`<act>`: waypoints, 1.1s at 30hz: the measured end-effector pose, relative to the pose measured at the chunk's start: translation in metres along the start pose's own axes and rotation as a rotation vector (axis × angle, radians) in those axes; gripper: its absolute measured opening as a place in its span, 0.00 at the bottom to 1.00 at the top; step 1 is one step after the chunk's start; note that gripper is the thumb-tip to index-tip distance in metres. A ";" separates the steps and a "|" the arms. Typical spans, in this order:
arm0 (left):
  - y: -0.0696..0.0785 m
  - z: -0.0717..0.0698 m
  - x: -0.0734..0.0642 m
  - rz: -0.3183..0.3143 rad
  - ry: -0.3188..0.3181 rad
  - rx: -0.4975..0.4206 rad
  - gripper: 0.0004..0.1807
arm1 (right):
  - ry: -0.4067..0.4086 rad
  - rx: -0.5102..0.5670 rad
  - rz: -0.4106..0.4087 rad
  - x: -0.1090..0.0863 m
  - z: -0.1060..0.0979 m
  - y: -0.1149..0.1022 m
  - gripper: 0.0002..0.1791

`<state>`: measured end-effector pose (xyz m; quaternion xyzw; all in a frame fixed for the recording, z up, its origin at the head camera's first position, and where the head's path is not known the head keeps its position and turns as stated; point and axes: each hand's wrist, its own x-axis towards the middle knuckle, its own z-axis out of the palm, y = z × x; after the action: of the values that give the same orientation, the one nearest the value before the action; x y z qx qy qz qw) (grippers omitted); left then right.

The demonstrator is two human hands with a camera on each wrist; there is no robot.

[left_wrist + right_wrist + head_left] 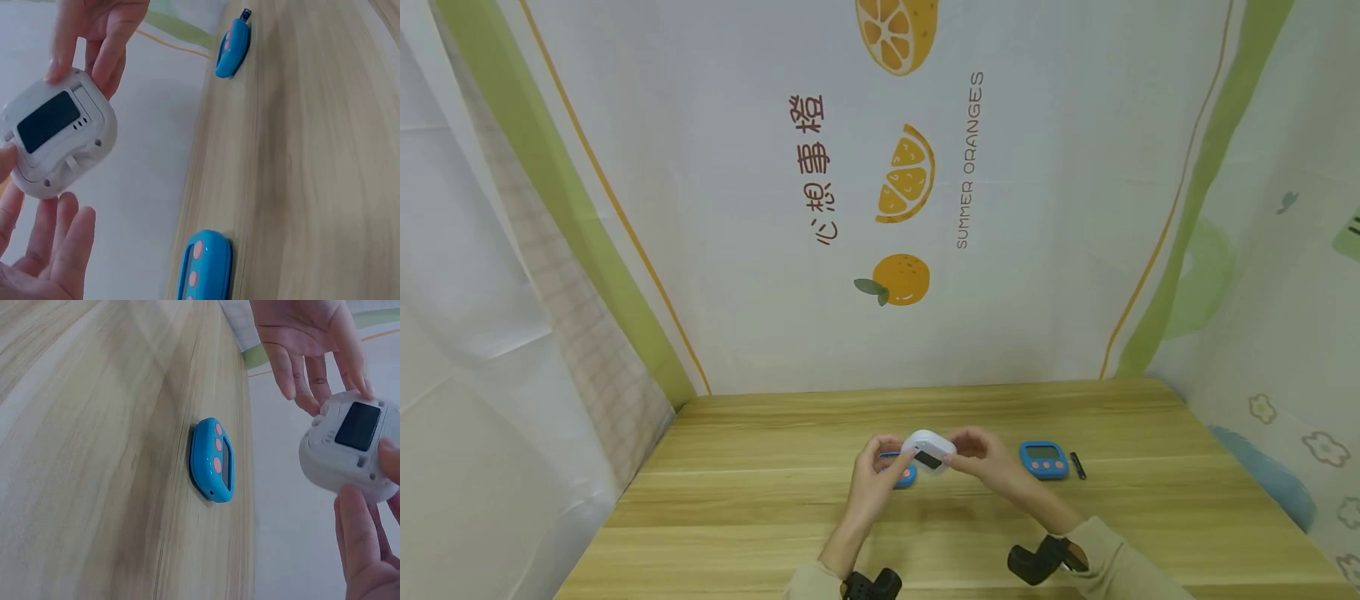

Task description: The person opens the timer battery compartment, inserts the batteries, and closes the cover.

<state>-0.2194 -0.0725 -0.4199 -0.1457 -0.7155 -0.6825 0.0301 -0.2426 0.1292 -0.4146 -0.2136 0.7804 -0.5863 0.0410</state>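
Both hands hold up a white digital timer (922, 442) above the table, its back turned toward me. A dark rectangle, small slots and screw holes show on that back in the left wrist view. My left hand (876, 473) pinches its left side, thumb on the back and fingers behind. On the opposite side my right hand (988, 462) pinches the edge between thumb and fingers. A blue timer (908, 477) with pink buttons lies on the table, partly hidden behind the left hand.
Another blue timer (1043, 460) lies right of the right hand, with a small dark slim object (1078, 466) beside it. The wooden table (760, 508) ends at a white curtain (760, 317) printed with oranges.
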 end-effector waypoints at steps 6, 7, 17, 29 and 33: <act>-0.001 0.006 0.004 -0.027 0.084 -0.016 0.18 | 0.111 -0.021 -0.024 0.002 0.000 0.004 0.17; -0.004 0.007 0.005 -0.032 0.103 -0.014 0.18 | 0.125 -0.021 -0.033 0.003 -0.001 0.004 0.17; -0.007 0.019 0.006 -0.034 0.176 -0.050 0.20 | 0.140 0.023 -0.109 0.002 -0.004 0.005 0.17; -0.008 0.020 0.006 -0.060 0.128 -0.136 0.26 | 0.077 0.119 -0.086 0.000 -0.008 0.014 0.27; -0.005 0.018 0.007 -0.036 0.077 -0.168 0.29 | 0.014 0.134 -0.064 0.001 -0.011 0.016 0.33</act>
<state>-0.2248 -0.0541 -0.4246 -0.1086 -0.6565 -0.7457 0.0331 -0.2514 0.1420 -0.4257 -0.2312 0.7325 -0.6396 0.0307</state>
